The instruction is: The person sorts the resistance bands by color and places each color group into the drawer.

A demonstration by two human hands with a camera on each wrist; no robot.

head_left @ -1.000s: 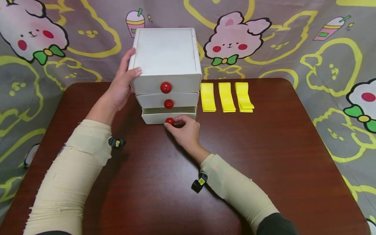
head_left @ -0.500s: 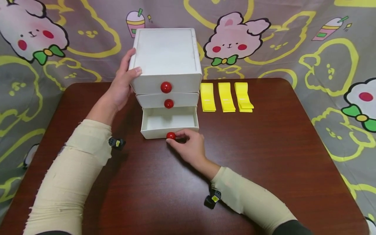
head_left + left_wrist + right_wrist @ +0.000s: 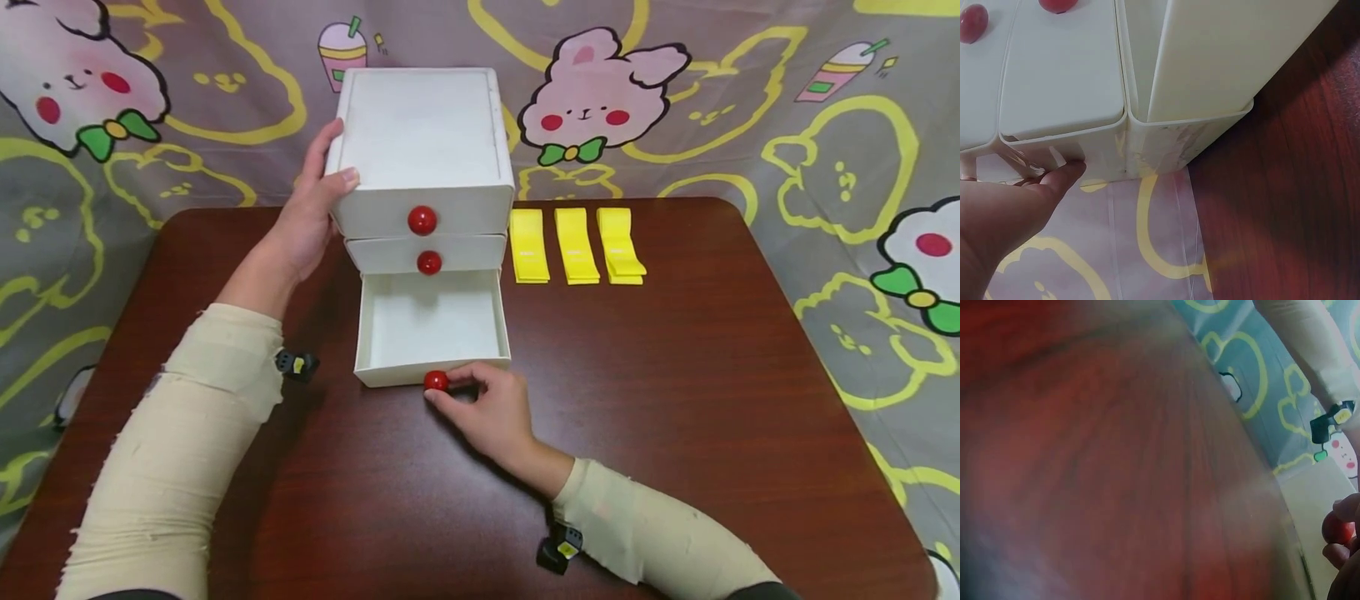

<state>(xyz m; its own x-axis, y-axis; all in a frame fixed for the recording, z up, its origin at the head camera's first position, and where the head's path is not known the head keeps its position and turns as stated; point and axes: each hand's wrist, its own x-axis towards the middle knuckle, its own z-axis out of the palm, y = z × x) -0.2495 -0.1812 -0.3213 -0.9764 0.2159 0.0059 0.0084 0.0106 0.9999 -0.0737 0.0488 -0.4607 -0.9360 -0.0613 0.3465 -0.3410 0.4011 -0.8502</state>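
Observation:
A white three-tier drawer cabinet with red ball knobs stands at the back of the table in the head view. Its bottom drawer is pulled far out, with a bare white inside; the two upper drawers are closed. My right hand pinches the bottom drawer's red knob between thumb and fingers. In the right wrist view that red knob shows at the right edge. On the cabinet's left side, my left hand holds on near the top, thumb over the front corner. The left wrist view shows fingers against the side wall.
Three folded yellow strips lie in a row to the right of the cabinet on the dark red-brown table. A cartoon-printed cloth hangs behind and around the table. A small black camera is strapped to each wrist.
My right hand has drawn the bottom drawer toward me by its knob, from slightly ajar to far out. The left hand has kept its place on the cabinet.

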